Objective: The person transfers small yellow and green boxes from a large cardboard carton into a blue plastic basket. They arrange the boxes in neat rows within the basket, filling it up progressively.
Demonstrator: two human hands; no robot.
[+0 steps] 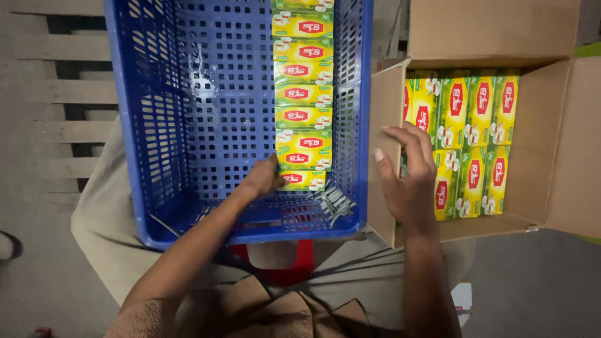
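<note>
Two bare hands work between a blue perforated plastic crate [188,125] and an open brown cardboard carton [551,125].

The left hand [263,178] grips the nearest small yellow-green packet [305,180], lowest in a row [303,94] along the crate's right side. The right hand [410,181] has fingers spread open, resting on upright yellow-green packets [476,125] filling the carton.

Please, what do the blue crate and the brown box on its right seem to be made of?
The blue perforated crate looks like moulded plastic, slightly glossy: light glints off its grid of holes. The open brown box looks like matt corrugated cardboard, with folded flaps and dull, flat walls, though no cut edge shows clearly.
</note>
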